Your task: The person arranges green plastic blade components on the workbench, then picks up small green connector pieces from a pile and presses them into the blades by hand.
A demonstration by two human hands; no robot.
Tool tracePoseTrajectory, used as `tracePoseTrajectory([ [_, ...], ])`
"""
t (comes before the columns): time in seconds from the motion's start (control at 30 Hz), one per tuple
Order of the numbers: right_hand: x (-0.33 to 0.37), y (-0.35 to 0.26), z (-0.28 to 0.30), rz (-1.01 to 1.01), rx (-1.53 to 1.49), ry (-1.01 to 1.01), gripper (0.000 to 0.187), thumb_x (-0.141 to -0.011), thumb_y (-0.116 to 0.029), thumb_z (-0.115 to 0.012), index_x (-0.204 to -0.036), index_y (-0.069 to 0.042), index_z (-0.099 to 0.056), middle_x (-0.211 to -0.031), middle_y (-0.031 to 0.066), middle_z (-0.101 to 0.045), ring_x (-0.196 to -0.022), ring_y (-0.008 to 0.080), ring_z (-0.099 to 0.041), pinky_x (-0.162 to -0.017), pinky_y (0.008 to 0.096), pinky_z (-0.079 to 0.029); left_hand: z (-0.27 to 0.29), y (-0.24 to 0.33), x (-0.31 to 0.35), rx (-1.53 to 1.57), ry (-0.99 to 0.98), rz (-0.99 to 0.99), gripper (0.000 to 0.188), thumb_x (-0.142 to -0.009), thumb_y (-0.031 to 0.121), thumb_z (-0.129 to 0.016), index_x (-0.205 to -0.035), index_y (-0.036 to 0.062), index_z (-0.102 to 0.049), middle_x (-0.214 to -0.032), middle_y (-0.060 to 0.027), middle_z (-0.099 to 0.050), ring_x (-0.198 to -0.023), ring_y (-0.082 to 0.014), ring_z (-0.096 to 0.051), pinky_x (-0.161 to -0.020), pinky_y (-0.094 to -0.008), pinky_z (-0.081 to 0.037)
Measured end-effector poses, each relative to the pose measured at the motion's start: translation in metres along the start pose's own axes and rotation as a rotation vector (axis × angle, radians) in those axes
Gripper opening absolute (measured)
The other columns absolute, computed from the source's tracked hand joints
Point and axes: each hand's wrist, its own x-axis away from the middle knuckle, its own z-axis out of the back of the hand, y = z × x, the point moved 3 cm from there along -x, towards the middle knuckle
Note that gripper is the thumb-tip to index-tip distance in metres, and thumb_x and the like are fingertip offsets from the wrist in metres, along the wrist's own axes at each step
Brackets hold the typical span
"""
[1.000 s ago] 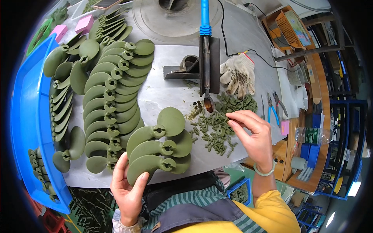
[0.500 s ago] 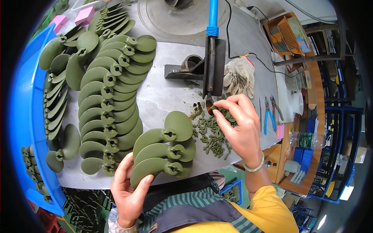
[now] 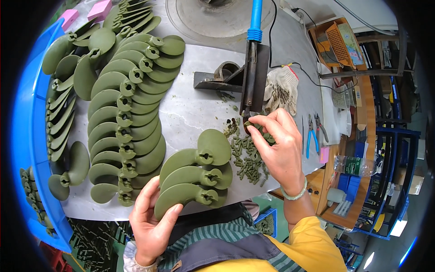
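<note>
My left hand (image 3: 152,222) grips a short stack of three dark green plastic propellers (image 3: 186,177) by the blades of the lowest one, near the table's front edge. Thumb and forefinger of my right hand (image 3: 285,152) are pinched together at the lower tip of a blue-handled soldering iron (image 3: 254,34). Something small there is mostly hidden by the fingertips. The iron rests along a dark metal stand (image 3: 219,80). Below the tip lies a heap of short green plastic stubs (image 3: 248,158). A long overlapping row of similar propellers (image 3: 106,118) lies to the left.
A blue crate (image 3: 31,131) runs along the left edge. A soiled white glove (image 3: 282,88) lies right of the iron, with blue-handled pliers (image 3: 312,138) farther right. A black cable (image 3: 312,81) crosses the table's right side. A round clear disc (image 3: 195,27) stands at the back.
The whole view has shifted slightly. Both hands keep their grips, the left on the propeller stack and the right pinched at the iron's tip.
</note>
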Motion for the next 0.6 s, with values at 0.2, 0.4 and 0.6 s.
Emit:
tracePoseTrajectory([
  [0.2, -0.0011, -0.0015, 0.0012, 0.028, 0.053, 0.014, 0.018, -0.076, -0.001, -0.077, -0.094, -0.001, -0.071, -0.077, 0.0063, -0.053, -0.070, 0.0184, -0.054, -0.064, 0.0314, -0.045, -0.0014, 0.0005, -0.0011, 0.005, -0.006, 0.004, 0.064, -0.085, -0.011, -0.066, -0.143, -0.0085, -0.038, -0.132, -0.0209, -0.059, -0.120, -0.0227, -0.059, -0.101, -0.0322, -0.047],
  [0.4, -0.0013, -0.0023, 0.0013, -0.010, 0.032, -0.020, 0.014, -0.078, -0.003, -0.073, -0.092, 0.000, -0.070, -0.080, 0.0104, -0.053, -0.079, 0.0277, -0.055, -0.071, 0.0390, -0.046, -0.0013, 0.0008, -0.0019, 0.000, -0.018, -0.009, 0.064, -0.085, -0.010, -0.066, -0.143, -0.0082, -0.038, -0.131, -0.0207, -0.060, -0.120, -0.0224, -0.059, -0.100, -0.0320, -0.047],
  [0.6, -0.0019, -0.0023, 0.0015, -0.009, 0.037, -0.024, 0.014, -0.079, -0.003, -0.073, -0.092, 0.000, -0.070, -0.080, 0.0107, -0.052, -0.079, 0.0278, -0.055, -0.071, 0.0392, -0.046, -0.0010, 0.0014, -0.0015, -0.001, -0.034, -0.010, 0.063, -0.085, -0.011, -0.066, -0.142, -0.0081, -0.039, -0.132, -0.0206, -0.059, -0.120, -0.0226, -0.059, -0.100, -0.0322, -0.047],
])
